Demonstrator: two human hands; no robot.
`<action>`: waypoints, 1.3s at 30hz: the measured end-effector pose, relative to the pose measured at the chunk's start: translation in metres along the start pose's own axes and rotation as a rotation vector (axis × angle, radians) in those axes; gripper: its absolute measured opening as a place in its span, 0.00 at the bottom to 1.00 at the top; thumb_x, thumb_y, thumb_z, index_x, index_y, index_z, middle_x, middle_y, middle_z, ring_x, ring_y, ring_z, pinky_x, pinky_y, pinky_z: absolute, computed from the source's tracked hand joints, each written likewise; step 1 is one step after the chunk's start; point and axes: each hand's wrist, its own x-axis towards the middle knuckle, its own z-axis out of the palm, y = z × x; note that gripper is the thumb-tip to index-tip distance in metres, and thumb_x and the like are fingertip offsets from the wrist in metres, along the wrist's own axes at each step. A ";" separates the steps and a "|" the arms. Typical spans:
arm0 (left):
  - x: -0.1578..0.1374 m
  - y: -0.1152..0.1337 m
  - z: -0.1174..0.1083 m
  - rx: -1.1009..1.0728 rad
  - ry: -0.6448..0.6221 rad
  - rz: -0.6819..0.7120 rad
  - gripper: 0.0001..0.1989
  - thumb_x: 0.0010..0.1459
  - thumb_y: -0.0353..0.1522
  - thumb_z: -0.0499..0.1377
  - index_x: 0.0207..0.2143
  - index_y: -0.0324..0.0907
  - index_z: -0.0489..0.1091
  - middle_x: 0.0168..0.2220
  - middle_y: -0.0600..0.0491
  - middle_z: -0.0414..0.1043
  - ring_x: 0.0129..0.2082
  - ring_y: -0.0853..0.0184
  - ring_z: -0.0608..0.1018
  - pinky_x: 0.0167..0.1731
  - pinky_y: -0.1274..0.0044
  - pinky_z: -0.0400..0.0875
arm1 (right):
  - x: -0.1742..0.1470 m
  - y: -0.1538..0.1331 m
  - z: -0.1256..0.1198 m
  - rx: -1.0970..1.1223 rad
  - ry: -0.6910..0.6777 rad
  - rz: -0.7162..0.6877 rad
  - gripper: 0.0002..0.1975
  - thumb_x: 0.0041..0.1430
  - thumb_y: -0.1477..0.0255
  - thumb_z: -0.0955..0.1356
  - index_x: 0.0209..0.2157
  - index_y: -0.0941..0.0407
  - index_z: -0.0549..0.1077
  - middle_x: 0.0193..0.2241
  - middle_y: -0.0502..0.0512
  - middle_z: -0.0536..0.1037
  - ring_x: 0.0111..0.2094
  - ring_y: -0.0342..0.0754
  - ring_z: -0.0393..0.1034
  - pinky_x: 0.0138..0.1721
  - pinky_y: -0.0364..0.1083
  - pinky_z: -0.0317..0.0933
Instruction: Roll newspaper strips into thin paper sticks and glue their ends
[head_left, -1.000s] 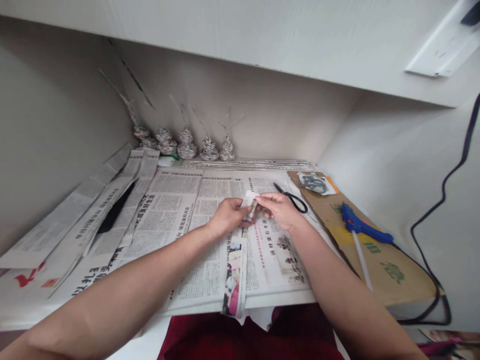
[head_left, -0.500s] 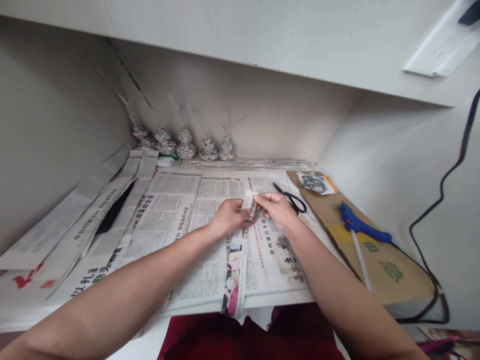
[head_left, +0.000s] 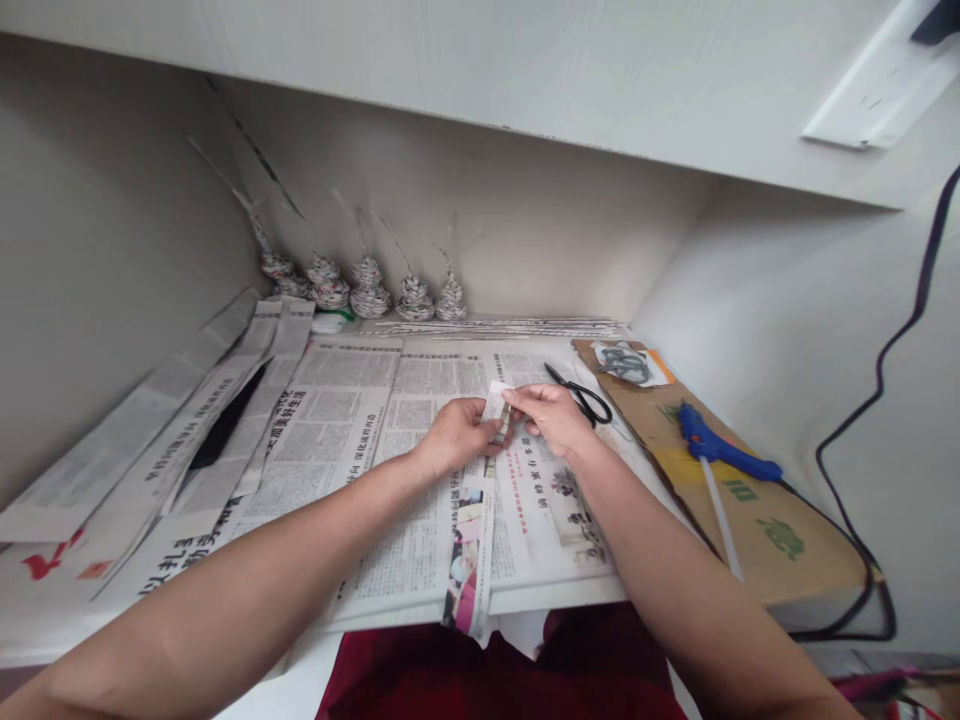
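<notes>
Over the newspaper-covered table, my left hand (head_left: 466, 432) and my right hand (head_left: 550, 415) meet at the top end of a long newspaper strip (head_left: 469, 560). My left hand is closed on its left side, thumb on the paper. Thumb and fingers of my right hand pinch the same end from the right. The strip runs down toward me between my forearms, its colour-printed lower end reaching the table's front edge. Black-handled scissors (head_left: 590, 404) lie just beyond my right hand. Part of the strip is hidden behind my fingers.
Several woven paper gourds (head_left: 370, 288) stand along the back wall, beside thin paper rods (head_left: 502, 328). Cut newspaper strips (head_left: 195, 430) and a black blade-shaped piece (head_left: 229, 420) lie left. On the right, a blue glue gun (head_left: 724, 448) with a cord rests on cardboard (head_left: 806, 560).
Both hands stay almost in place, still pinching the strip's end. The whole view has shifted very slightly.
</notes>
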 end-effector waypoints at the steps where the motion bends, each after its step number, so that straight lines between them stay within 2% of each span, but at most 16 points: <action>1: 0.000 0.000 0.000 0.006 -0.001 0.002 0.10 0.50 0.32 0.62 0.35 0.35 0.72 0.34 0.45 0.76 0.34 0.63 0.79 0.35 0.71 0.76 | 0.000 0.000 0.000 -0.001 0.001 0.000 0.18 0.35 0.60 0.76 0.22 0.60 0.72 0.17 0.47 0.68 0.16 0.36 0.57 0.13 0.38 0.42; 6: 0.001 -0.004 -0.001 0.063 0.006 0.012 0.12 0.48 0.33 0.63 0.35 0.36 0.72 0.33 0.46 0.76 0.32 0.64 0.79 0.33 0.74 0.75 | 0.000 0.000 0.001 0.002 0.006 -0.004 0.18 0.35 0.61 0.76 0.22 0.60 0.72 0.16 0.47 0.68 0.16 0.37 0.57 0.13 0.38 0.42; 13: 0.000 -0.006 -0.001 0.081 -0.006 0.050 0.14 0.48 0.35 0.64 0.36 0.37 0.72 0.32 0.47 0.76 0.31 0.64 0.79 0.31 0.75 0.75 | -0.005 -0.004 0.007 0.044 -0.016 -0.021 0.19 0.35 0.61 0.76 0.18 0.59 0.68 0.13 0.45 0.66 0.12 0.35 0.52 0.11 0.38 0.41; 17: -0.001 -0.003 0.000 0.055 0.022 0.054 0.18 0.46 0.38 0.65 0.37 0.37 0.70 0.31 0.47 0.76 0.29 0.65 0.79 0.30 0.75 0.75 | -0.008 -0.006 0.012 0.055 -0.027 -0.043 0.20 0.35 0.60 0.76 0.17 0.57 0.65 0.12 0.45 0.66 0.11 0.36 0.54 0.10 0.39 0.46; 20: -0.003 -0.001 0.001 0.040 0.014 0.061 0.21 0.47 0.41 0.64 0.40 0.37 0.69 0.33 0.47 0.76 0.31 0.64 0.79 0.30 0.73 0.76 | -0.009 -0.003 0.015 0.048 -0.043 -0.062 0.20 0.38 0.59 0.75 0.17 0.56 0.64 0.12 0.45 0.67 0.10 0.38 0.57 0.11 0.40 0.50; 25: -0.003 0.001 0.002 0.016 0.013 0.068 0.19 0.49 0.44 0.62 0.35 0.37 0.70 0.33 0.48 0.74 0.32 0.65 0.78 0.30 0.73 0.76 | -0.008 0.004 0.017 0.028 -0.059 -0.132 0.20 0.41 0.59 0.74 0.19 0.55 0.62 0.13 0.45 0.68 0.12 0.43 0.62 0.12 0.42 0.57; 29: -0.003 0.002 0.001 -0.037 -0.001 0.055 0.18 0.48 0.43 0.63 0.33 0.37 0.70 0.31 0.49 0.73 0.30 0.67 0.76 0.28 0.73 0.76 | -0.011 -0.002 0.014 0.001 -0.107 -0.125 0.17 0.42 0.59 0.74 0.24 0.56 0.68 0.16 0.46 0.71 0.13 0.42 0.63 0.14 0.41 0.57; 32: -0.003 0.002 0.000 -0.065 -0.010 0.060 0.17 0.48 0.42 0.63 0.33 0.37 0.71 0.30 0.50 0.73 0.29 0.68 0.76 0.27 0.75 0.76 | -0.012 -0.009 0.008 -0.037 -0.199 -0.101 0.15 0.44 0.61 0.73 0.29 0.58 0.73 0.20 0.48 0.74 0.17 0.40 0.66 0.18 0.40 0.57; 35: -0.001 0.000 -0.001 -0.104 -0.019 0.068 0.16 0.48 0.41 0.63 0.33 0.36 0.72 0.28 0.51 0.73 0.29 0.69 0.76 0.29 0.76 0.75 | -0.011 -0.011 0.002 -0.078 -0.246 -0.118 0.14 0.45 0.63 0.73 0.28 0.59 0.75 0.22 0.50 0.75 0.19 0.40 0.67 0.20 0.40 0.55; 39: 0.000 -0.001 -0.001 -0.113 -0.022 0.042 0.17 0.47 0.42 0.64 0.32 0.35 0.73 0.28 0.50 0.74 0.30 0.68 0.76 0.33 0.74 0.75 | -0.009 -0.008 0.001 -0.072 -0.197 -0.114 0.14 0.43 0.63 0.74 0.25 0.60 0.75 0.19 0.50 0.75 0.18 0.39 0.65 0.19 0.40 0.51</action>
